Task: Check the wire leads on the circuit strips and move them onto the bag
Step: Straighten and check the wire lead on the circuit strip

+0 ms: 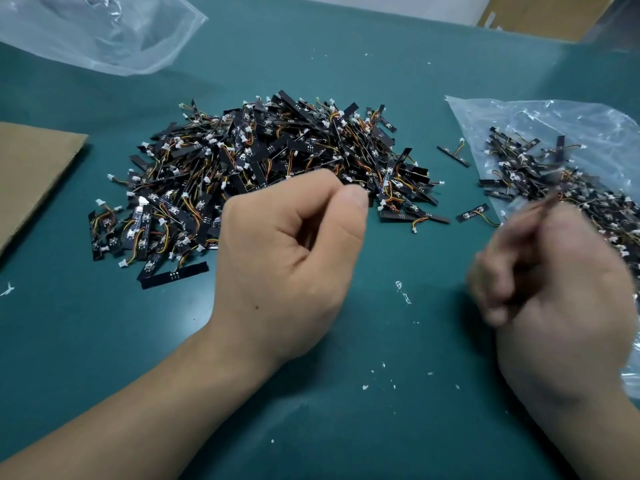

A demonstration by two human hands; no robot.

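Honestly the right hand (554,289) is all motion blur, can't tell if the thin dark streak (545,202) poking out of it is a strip. The left hand (287,251) is a fist hiding anything inside, plus the pile's (277,150) near edge. The bag (571,126) past the right hand runs off frame, same for the cardboard (31,174) left of both hands.

A heap of circuit strips (273,171) is lying at the middle of the bench (346,64), with a few loose strips (453,156) sitting between it and the bag (571,119) at the right edge, which is carrying a smaller heap (533,171). A second bag (97,32) is lying at the far left corner, and a cardboard sheet (31,174) is resting along the left edge.
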